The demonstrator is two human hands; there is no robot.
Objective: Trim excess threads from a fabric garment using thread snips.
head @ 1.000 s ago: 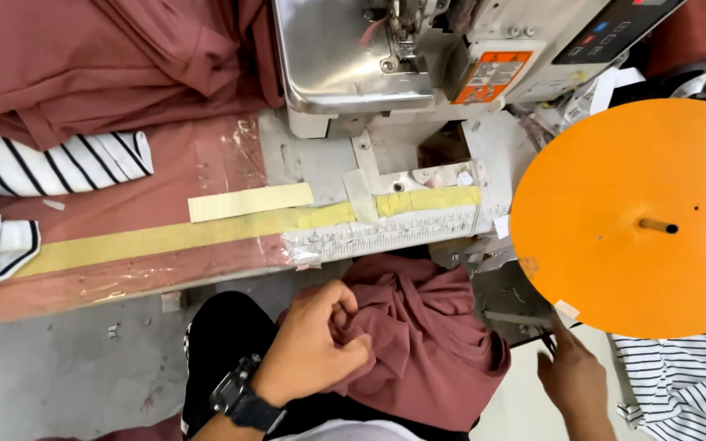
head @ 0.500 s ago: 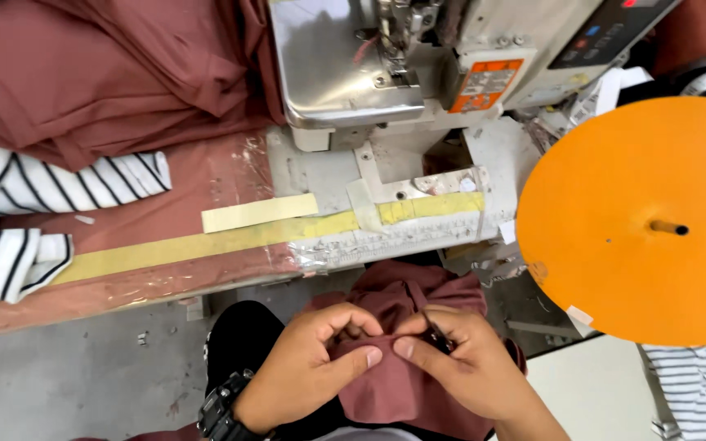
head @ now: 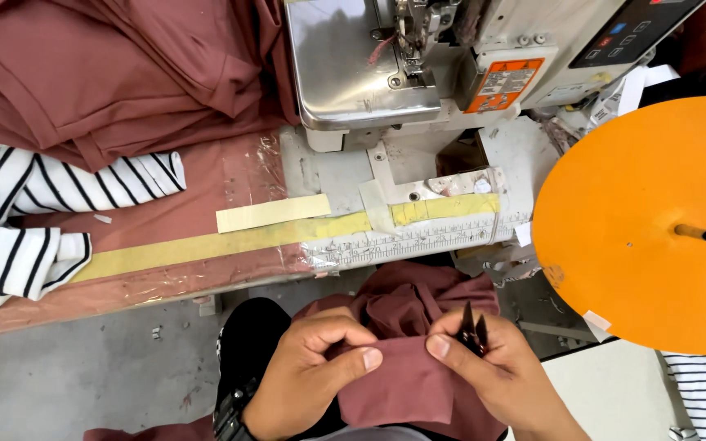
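Note:
My left hand (head: 308, 371) pinches the edge of a maroon fabric piece (head: 406, 359) lying in my lap, thumb on top. My right hand (head: 496, 376) grips the same fabric from the right side and also holds small black thread snips (head: 474, 328), blades pointing up. The two thumbs nearly meet on the cloth. A dark watch sits on my left wrist. Both hands are below the front edge of the sewing table (head: 206, 278).
A grey industrial sewing machine (head: 418, 65) stands at the top centre. A round orange disc (head: 647, 220) with a central pin is on the right. Maroon fabric is piled (head: 108, 73) at the top left, beside striped black-and-white cloth (head: 18, 220). Yellow tape (head: 230, 241) runs along the table.
My right hand came in from the lower right with the snips and joined the left on the maroon fabric. Both hands now hold the cloth between them.

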